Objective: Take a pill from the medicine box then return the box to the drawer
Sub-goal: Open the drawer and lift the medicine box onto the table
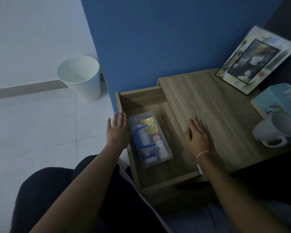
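A clear plastic medicine box (149, 139) with a blue handle lies inside the pulled-out wooden drawer (165, 181); several small bottles and packets show through its lid. My left hand (118, 130) hovers flat and open over the drawer's left wall, just left of the box. On the right, my right hand (197, 132) lies open, palm down, at the front edge of the nightstand top, above the drawer's right side. Neither hand holds anything.
On the wooden nightstand top (208, 101) stand a framed picture (254, 59), a white mug (275, 130) and a light blue box (275, 98). A white waste bin (81, 76) sits on the tiled floor to the left, beside the blue wall panel.
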